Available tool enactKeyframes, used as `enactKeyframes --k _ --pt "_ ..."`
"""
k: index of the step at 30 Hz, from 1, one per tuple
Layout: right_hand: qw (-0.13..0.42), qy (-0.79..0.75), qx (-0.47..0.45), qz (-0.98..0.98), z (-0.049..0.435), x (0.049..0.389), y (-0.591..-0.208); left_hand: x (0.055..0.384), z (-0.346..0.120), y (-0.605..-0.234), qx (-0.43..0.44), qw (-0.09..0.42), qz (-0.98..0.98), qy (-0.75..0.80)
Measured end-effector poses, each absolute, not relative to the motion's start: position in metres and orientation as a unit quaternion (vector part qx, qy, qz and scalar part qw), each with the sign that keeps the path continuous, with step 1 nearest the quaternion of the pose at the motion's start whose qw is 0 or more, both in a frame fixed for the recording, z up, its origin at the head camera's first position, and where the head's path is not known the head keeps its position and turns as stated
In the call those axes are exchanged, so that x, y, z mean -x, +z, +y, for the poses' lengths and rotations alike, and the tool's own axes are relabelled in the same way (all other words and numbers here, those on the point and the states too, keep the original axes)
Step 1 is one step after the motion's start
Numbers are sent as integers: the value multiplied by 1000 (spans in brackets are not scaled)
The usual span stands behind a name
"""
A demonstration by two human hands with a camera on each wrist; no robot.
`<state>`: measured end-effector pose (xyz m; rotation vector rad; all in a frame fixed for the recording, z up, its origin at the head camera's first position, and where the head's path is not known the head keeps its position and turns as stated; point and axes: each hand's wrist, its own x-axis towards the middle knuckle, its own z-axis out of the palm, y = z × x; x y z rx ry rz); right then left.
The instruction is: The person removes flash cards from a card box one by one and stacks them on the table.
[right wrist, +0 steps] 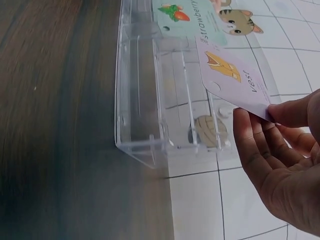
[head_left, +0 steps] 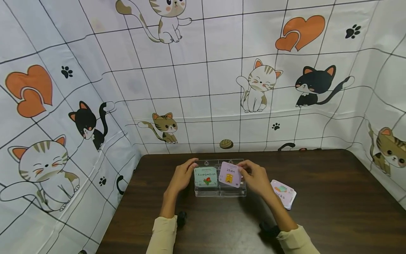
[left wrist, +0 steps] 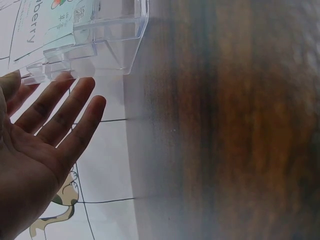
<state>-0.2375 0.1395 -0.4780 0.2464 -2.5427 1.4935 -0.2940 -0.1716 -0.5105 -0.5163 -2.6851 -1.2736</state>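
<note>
A clear plastic card holder [head_left: 206, 193] stands on the table, with a green strawberry card [head_left: 201, 173] in its left side. At the holder's upper left corner, my left hand [head_left: 182, 176] holds the edge between thumb and index finger, its other fingers [left wrist: 82, 107] spread loosely alongside. My right hand [head_left: 256, 179] pinches a purple vest card [head_left: 230, 174] by one corner, between thumb and fingers. That card is tilted over the holder's right side, beside the strawberry card. Below it in the right wrist view, the holder's clear slots [right wrist: 142, 90] show.
A small stack of cards [head_left: 283, 194], a purple socks card on top, lies on the dark wooden table [head_left: 333, 197] right of the holder, partly behind the right forearm. A white cloth with printed cats [head_left: 222, 77] hangs behind the table and at both sides.
</note>
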Motion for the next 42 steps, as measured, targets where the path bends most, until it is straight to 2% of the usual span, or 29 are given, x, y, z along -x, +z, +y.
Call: enactKeyframes --k 22,42 --pt "119 489 -62 -862 170 228 -479 293 -170 -510 165 66 -891 -417" --pt "108 481 -36 -869 200 220 -480 295 -171 -511 171 68 -890 -418"
